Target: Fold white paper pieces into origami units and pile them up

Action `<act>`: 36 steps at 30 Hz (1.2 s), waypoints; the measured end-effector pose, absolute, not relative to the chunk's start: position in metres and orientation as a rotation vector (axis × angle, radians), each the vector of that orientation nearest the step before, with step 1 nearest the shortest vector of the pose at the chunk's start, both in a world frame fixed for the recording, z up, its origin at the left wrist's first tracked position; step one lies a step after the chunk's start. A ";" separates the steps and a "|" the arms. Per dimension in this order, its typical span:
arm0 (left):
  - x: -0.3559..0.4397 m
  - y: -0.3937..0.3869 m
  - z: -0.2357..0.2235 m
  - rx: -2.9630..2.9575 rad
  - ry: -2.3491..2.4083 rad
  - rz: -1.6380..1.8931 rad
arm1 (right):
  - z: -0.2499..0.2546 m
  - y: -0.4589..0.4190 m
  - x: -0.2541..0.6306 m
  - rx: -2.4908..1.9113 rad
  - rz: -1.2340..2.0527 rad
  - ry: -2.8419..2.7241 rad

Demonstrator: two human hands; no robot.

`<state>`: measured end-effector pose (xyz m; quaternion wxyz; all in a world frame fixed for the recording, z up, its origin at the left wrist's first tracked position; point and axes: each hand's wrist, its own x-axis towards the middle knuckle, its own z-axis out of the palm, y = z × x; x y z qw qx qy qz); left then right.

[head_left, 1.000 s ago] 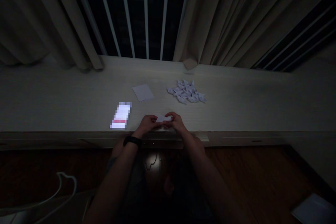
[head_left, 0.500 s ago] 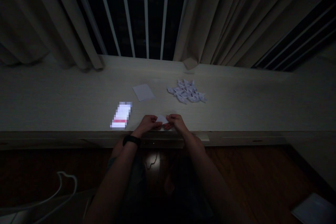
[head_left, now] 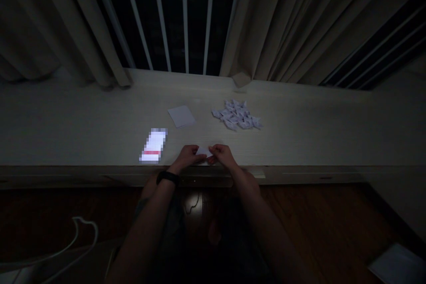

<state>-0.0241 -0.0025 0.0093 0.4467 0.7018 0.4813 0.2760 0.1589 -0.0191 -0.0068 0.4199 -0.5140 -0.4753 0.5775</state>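
Between my two hands, close to the front edge of the pale counter, is a small folded piece of white paper (head_left: 203, 151). My left hand (head_left: 190, 156) pinches its left side, thumb on top. At its right side my right hand (head_left: 220, 154) has thumb and fingers closed on the paper. The exact folds are too small and dim to make out. Beyond my hands to the left lies a flat stack of white paper squares (head_left: 181, 116). Several small folded paper shapes (head_left: 237, 115) sit in a cluster farther right.
A lit phone (head_left: 154, 145), its screen blurred, lies on the counter (head_left: 309, 128) left of my hands. Curtains (head_left: 282, 22) and a barred window stand behind. A white cable (head_left: 77, 235) loops at the lower left, and a pale flat object (head_left: 399, 264) is at lower right.
The paper between my hands looks flatter, its raised point lower than before. My fingers have shifted only slightly; the phone, stack and folded shapes stay in place.
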 end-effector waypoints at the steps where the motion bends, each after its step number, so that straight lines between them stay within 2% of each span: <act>1: -0.024 -0.002 0.010 1.731 1.190 0.682 | -0.007 -0.019 0.159 -1.286 1.449 -1.193; 12: -0.024 -0.006 0.012 1.586 1.215 0.719 | -0.013 -0.018 0.167 -1.108 1.454 -1.285; 20: -0.020 -0.006 0.011 1.567 1.218 0.723 | -0.008 -0.020 0.167 -1.190 1.344 -1.294; 30: -0.017 -0.005 0.002 1.387 1.232 0.880 | -0.023 -0.015 0.160 -1.192 1.111 -1.031; 36: -0.016 -0.005 -0.001 1.451 1.261 0.938 | -0.011 -0.018 0.151 -1.188 1.210 -1.170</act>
